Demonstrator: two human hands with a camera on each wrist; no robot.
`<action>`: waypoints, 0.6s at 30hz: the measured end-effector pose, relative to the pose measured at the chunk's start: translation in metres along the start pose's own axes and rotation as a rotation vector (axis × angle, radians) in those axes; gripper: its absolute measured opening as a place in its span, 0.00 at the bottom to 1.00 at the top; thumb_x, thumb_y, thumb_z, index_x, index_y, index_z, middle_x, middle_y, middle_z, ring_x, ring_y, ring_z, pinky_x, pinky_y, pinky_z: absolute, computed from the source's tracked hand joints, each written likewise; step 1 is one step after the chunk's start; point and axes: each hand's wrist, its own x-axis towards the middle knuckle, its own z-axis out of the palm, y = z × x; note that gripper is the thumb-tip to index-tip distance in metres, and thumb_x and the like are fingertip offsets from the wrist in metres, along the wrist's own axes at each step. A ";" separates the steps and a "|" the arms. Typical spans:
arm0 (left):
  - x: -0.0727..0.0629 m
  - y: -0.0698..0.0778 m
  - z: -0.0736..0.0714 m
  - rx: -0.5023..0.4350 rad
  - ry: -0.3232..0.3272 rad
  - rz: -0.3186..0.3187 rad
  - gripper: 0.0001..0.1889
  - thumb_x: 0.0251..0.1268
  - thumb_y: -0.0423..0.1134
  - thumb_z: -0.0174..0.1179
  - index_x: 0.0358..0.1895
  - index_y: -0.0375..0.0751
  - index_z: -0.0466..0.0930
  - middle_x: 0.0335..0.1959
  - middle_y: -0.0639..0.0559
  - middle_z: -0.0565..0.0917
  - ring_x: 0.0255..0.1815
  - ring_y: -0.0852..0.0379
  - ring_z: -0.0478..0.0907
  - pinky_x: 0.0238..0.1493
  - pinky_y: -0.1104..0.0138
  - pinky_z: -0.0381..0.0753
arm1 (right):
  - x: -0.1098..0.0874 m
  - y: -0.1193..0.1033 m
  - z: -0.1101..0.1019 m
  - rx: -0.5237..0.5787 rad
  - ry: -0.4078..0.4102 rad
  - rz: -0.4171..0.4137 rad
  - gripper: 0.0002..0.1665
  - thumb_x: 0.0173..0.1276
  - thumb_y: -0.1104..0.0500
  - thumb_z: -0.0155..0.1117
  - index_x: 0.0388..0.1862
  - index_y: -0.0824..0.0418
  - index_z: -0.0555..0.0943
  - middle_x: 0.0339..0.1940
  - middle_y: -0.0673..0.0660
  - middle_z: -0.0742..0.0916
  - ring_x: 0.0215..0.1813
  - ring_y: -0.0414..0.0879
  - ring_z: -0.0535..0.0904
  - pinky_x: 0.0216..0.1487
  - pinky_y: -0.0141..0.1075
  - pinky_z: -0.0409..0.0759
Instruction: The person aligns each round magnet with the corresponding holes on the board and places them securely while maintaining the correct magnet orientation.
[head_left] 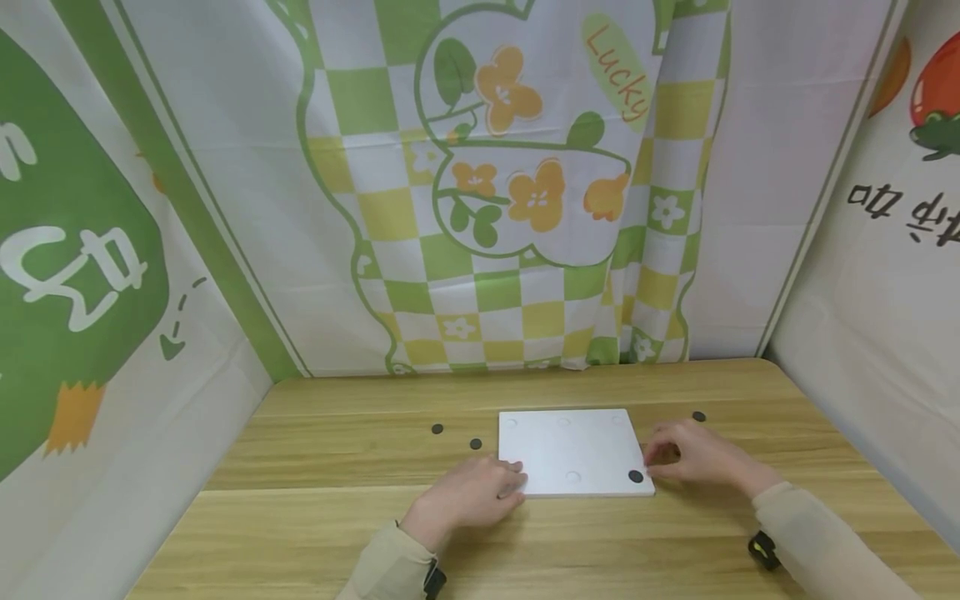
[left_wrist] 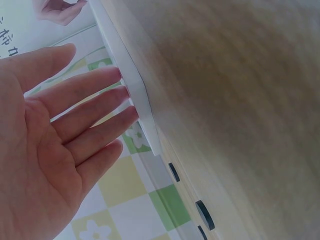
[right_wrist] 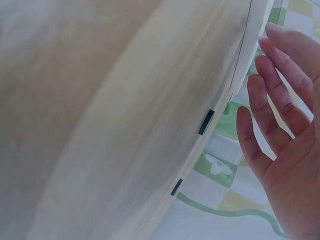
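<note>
A white rectangular board with shallow round recesses lies flat on the table. A black disc sits at its near right corner. My left hand rests its fingertips at the board's left edge; in the left wrist view the fingers are fairly straight, with nothing gripped. At the board's right edge is my right hand, thumb and index finger close to the rim beside the black disc. In the right wrist view its fingers are gently bent and hold nothing; contact with the board is unclear.
Two loose black discs, one farther left and one nearer the board, lie left of it. Another black disc lies behind my right hand. A patterned curtain hangs along the back edge of the wooden table.
</note>
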 end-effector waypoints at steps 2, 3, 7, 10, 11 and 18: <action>0.000 0.000 0.000 -0.002 0.000 -0.001 0.19 0.69 0.48 0.53 0.58 0.47 0.78 0.61 0.51 0.78 0.60 0.54 0.76 0.63 0.61 0.74 | -0.001 0.002 0.001 -0.007 0.018 -0.021 0.05 0.56 0.55 0.72 0.31 0.48 0.84 0.31 0.40 0.81 0.32 0.31 0.76 0.33 0.29 0.80; 0.000 0.000 0.000 -0.003 -0.002 -0.003 0.19 0.69 0.48 0.52 0.58 0.47 0.78 0.61 0.51 0.78 0.60 0.54 0.76 0.64 0.61 0.74 | -0.001 0.003 0.001 -0.008 0.021 -0.024 0.05 0.56 0.55 0.72 0.31 0.47 0.84 0.30 0.40 0.81 0.32 0.31 0.76 0.32 0.29 0.80; -0.001 0.001 -0.001 -0.002 -0.005 -0.008 0.19 0.69 0.48 0.52 0.58 0.47 0.78 0.61 0.51 0.77 0.61 0.53 0.76 0.64 0.61 0.73 | -0.002 0.006 0.000 -0.009 0.031 -0.041 0.06 0.56 0.54 0.73 0.31 0.47 0.84 0.30 0.40 0.81 0.32 0.31 0.76 0.32 0.28 0.79; 0.000 0.001 -0.001 -0.004 -0.004 -0.004 0.18 0.69 0.48 0.53 0.58 0.47 0.78 0.61 0.50 0.78 0.60 0.53 0.76 0.64 0.61 0.74 | -0.003 0.008 -0.001 0.000 0.035 -0.055 0.06 0.56 0.54 0.72 0.32 0.48 0.84 0.31 0.42 0.82 0.32 0.33 0.77 0.32 0.29 0.80; 0.000 0.001 -0.001 -0.006 -0.004 -0.002 0.18 0.69 0.48 0.53 0.58 0.46 0.78 0.61 0.50 0.78 0.60 0.53 0.76 0.64 0.61 0.74 | -0.004 0.009 -0.002 0.000 0.034 -0.053 0.06 0.56 0.54 0.72 0.32 0.48 0.84 0.31 0.42 0.82 0.32 0.33 0.77 0.32 0.29 0.80; 0.000 0.000 0.000 0.003 0.005 0.006 0.18 0.69 0.48 0.53 0.57 0.47 0.79 0.60 0.50 0.78 0.60 0.54 0.77 0.63 0.62 0.75 | -0.008 0.013 -0.004 -0.033 0.027 -0.014 0.07 0.56 0.52 0.72 0.33 0.47 0.84 0.32 0.41 0.82 0.34 0.34 0.78 0.36 0.30 0.81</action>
